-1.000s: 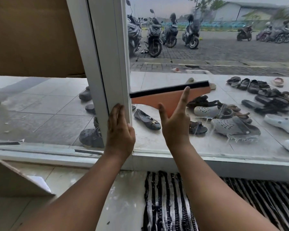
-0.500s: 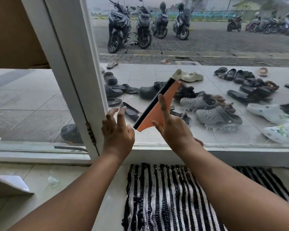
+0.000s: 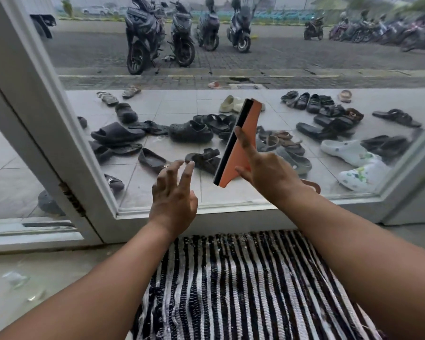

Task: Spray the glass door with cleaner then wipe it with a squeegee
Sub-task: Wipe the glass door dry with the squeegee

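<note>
The right hand [image 3: 268, 173] held an orange squeegee [image 3: 241, 141] against the lower part of the glass door [image 3: 231, 69], gripping it near its narrow lower end with the index finger laid straight up along the orange body. The squeegee stood steeply tilted, its top leaning to the right, and its black rubber strip ran along the left-hand edge, facing the door's white frame [image 3: 59, 123]. The left hand [image 3: 173, 195] hovered just left of the squeegee's lower end, empty, its fingers spread wide and slightly curled toward the pane; whether the fingertips touched the glass could not be told. The two hands were near each other but apart.

The frame slanted up the left of the view, with a rusty hinge [image 3: 71, 200] low on its outer edge. Below the door's bottom rail lay a black-and-white striped mat [image 3: 243, 285] on the floor, and both forearms reached over it.

Through the glass, many sandals and clogs [image 3: 189, 131] lay scattered over pale tiles, among them a white pair [image 3: 353, 158] at the right. Beyond them ran a paved road with a row of parked scooters [image 3: 182, 38]
</note>
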